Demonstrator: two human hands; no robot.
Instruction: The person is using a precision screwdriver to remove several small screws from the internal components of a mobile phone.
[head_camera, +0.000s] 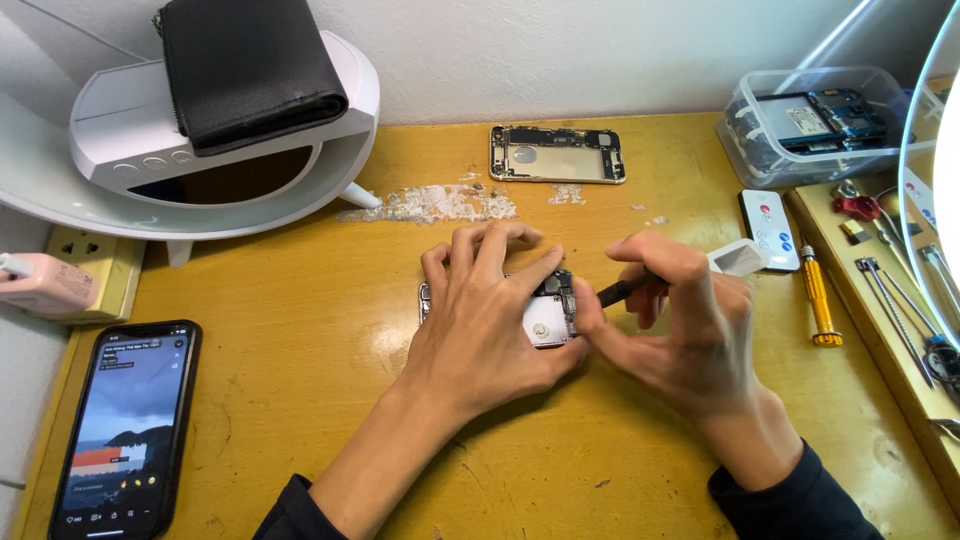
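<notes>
Head view: opened phone (548, 318) lies lengthwise left-right under left hand (483, 320).

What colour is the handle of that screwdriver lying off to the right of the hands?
Yellow. The screwdriver shows best, and only, in the head view, lying on the table.

A lit smartphone (125, 430) lies at the wooden table's (300, 300) left front. A gutted gold phone housing (557, 154) lies at the rear edge. A black wallet (250, 70) rests on a white stand (130, 150). A clear plastic box (815, 125) holds circuit boards; a yellow-handled screwdriver (818, 295) lies near it.
</notes>
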